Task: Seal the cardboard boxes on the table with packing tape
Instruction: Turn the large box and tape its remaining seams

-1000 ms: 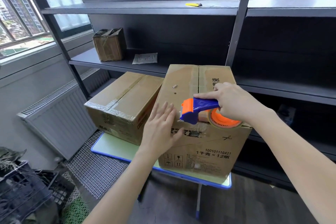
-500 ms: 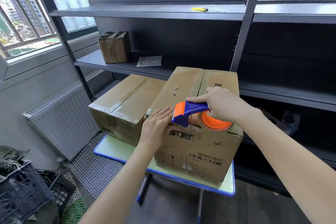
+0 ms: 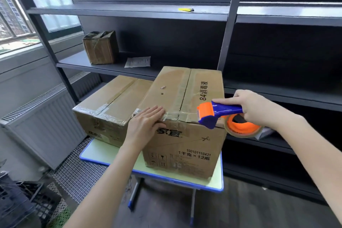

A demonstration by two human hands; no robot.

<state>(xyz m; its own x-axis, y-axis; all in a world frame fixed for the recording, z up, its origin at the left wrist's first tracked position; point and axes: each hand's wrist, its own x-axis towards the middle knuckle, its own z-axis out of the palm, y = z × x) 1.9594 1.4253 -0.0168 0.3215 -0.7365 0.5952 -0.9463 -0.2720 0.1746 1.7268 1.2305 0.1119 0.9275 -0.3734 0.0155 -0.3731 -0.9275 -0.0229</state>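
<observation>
Two cardboard boxes stand on a small table (image 3: 114, 155). The larger box (image 3: 185, 109) is in front, with printed text on its side and clear tape along its top seam and near edge. My left hand (image 3: 146, 122) lies flat with straight fingers on the tape at the near top edge. My right hand (image 3: 257, 109) grips the blue handle of an orange and blue tape dispenser (image 3: 220, 114), which sits at the box's near right top corner. The smaller box (image 3: 109, 107) stands behind on the left, with tape across its top.
Dark metal shelving stands behind the table, with a small taped box (image 3: 100, 47), a paper sheet (image 3: 137, 61) and a yellow cutter (image 3: 186, 9) on it. A radiator (image 3: 46, 124) is on the left wall. Black crates (image 3: 20, 203) sit on the floor at bottom left.
My right hand has drawn the dispenser rightward along the box's near top edge to its right corner. My left hand has flattened on the fresh tape.
</observation>
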